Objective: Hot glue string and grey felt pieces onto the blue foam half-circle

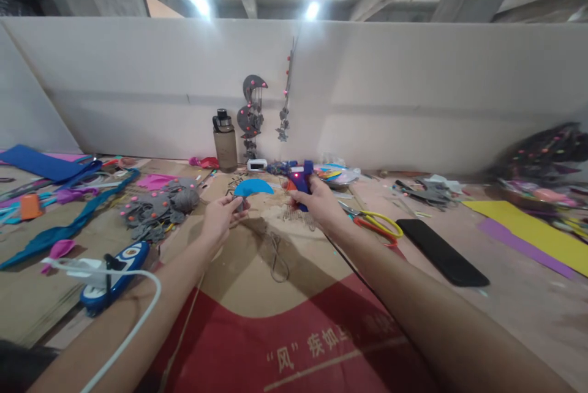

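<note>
Two firm grips we can see: our left hand point(224, 214) pinches the blue half-round piece point(254, 186) at its lower left edge, above the cardboard point(248, 295), and our right hand point(320, 198) is wrapped around the blue glue gun point(301, 181), to the right of this piece. Below them we notice grey string point(278, 261), and beside our right forearm lie scissors point(386, 226).
</note>
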Motion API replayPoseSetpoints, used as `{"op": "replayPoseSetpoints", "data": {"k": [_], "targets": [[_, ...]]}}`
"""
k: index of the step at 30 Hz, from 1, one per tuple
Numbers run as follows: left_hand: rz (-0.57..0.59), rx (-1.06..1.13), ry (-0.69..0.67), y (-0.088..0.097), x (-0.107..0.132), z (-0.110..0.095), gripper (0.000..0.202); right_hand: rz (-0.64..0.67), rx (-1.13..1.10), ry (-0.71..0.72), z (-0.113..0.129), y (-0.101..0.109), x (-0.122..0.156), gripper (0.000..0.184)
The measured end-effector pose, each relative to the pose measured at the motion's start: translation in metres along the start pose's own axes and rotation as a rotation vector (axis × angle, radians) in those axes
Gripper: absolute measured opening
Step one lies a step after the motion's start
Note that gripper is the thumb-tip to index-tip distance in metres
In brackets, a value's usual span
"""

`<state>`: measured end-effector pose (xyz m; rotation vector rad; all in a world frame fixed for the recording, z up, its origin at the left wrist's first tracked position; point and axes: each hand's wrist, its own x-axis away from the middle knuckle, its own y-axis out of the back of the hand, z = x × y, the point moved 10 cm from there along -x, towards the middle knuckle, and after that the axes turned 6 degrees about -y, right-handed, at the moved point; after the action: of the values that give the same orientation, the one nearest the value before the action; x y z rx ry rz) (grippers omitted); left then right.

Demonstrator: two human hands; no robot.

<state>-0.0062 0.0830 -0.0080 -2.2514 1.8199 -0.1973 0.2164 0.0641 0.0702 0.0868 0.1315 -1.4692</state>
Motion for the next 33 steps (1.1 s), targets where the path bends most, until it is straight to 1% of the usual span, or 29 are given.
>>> {"op": "replayPoseSetpoints", "data": {"k": [2, 3, 5, 7, 10, 14, 16, 19, 24, 29, 33], "targets": [[-0.007, 0.009, 0.014, 0.002, -0.001, 0.002, 0.009, 0.005, -0.022, 0.084, 0.022, -0.006, -0.002, 0.029], [-0.018, 0.015, 0.019, 0.003, -0.001, 0.004, 0.01, 0.016, -0.018, 0.11, 0.028, -0.01, -0.002, 0.029], [-0.034, 0.021, 0.02, 0.006, -0.001, 0.005, 0.011, 0.064, 0.033, 0.115, 0.032, -0.021, 0.0, 0.03], [-0.024, 0.019, 0.009, 0.006, -0.002, 0.005, 0.013, 0.105, 0.158, 0.093, 0.024, -0.03, 0.004, 0.033], [-0.009, 0.026, 0.01, 0.004, -0.001, 0.006, 0.015, 0.073, 0.344, 0.104, 0.009, -0.033, 0.01, 0.033], [-0.002, 0.054, 0.011, 0.004, -0.001, 0.006, 0.019, 0.034, 0.38, 0.154, -0.007, -0.035, 0.015, 0.032], [-0.001, 0.053, 0.012, 0.004, -0.001, 0.007, 0.019, 0.018, 0.446, 0.178, -0.015, -0.036, 0.017, 0.033], [0.004, 0.04, 0.015, 0.004, 0.0, 0.007, 0.018, 0.004, 0.545, 0.215, -0.023, -0.038, 0.022, 0.028], [0.019, 0.007, 0.013, 0.001, 0.002, 0.008, 0.021, 0.027, 0.604, 0.206, -0.031, -0.04, 0.027, 0.024], [0.055, 0.02, 0.02, -0.006, 0.005, 0.008, 0.023, 0.041, 0.614, 0.212, -0.029, -0.041, 0.027, 0.023], [0.055, 0.022, 0.026, -0.009, 0.009, 0.005, 0.023, 0.046, 0.627, 0.201, -0.03, -0.04, 0.028, 0.024]]}}
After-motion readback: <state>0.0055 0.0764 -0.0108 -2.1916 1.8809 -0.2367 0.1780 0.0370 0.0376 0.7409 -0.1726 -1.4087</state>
